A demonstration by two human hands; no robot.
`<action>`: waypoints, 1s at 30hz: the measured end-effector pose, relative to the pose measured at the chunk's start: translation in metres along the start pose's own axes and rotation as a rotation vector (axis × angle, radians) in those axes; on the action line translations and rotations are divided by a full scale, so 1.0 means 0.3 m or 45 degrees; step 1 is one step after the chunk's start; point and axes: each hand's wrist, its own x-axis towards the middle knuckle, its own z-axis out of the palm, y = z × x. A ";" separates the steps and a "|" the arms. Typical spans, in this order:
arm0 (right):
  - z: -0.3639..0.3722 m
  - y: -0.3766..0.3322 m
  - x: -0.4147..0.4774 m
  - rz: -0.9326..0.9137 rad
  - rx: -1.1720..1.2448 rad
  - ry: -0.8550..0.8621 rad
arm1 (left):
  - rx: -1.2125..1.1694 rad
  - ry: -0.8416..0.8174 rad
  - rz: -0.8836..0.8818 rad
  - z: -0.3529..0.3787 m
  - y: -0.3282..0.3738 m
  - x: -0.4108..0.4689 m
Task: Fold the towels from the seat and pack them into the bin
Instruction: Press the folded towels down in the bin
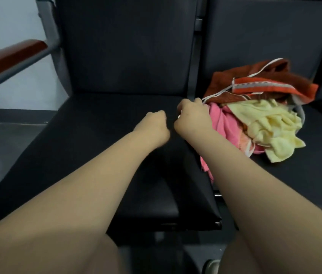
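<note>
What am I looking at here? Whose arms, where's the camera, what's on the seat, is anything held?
There is no machine here: a person works bare-handed. The single picture comes from a wide-angle camera on their head, looking forward and down, so the two arms reaching in from the bottom are the wearer's own.

They face a row of black padded seats. On the right-hand seat lies an unfolded pile of towels: a brown towel with white trim, an orange striped towel, a yellow towel and a pink towel.

The left hand is curled into a fist over the bare left-hand seat, with nothing visible in it. The right hand is curled at the pile's edge. Its fingers are hidden, so a grip cannot be confirmed. No bin is in view.
</note>
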 end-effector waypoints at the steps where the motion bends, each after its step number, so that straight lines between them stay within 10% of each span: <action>1: 0.000 0.018 0.009 -0.005 -0.075 0.047 | -0.024 -0.005 -0.014 -0.001 -0.015 0.003; 10: -0.019 0.130 0.085 0.218 -0.411 -0.180 | -0.038 0.019 -0.019 0.021 -0.046 0.016; 30: -0.060 -0.084 -0.051 -0.462 0.806 0.031 | -1.124 -0.387 -0.169 0.029 0.006 0.004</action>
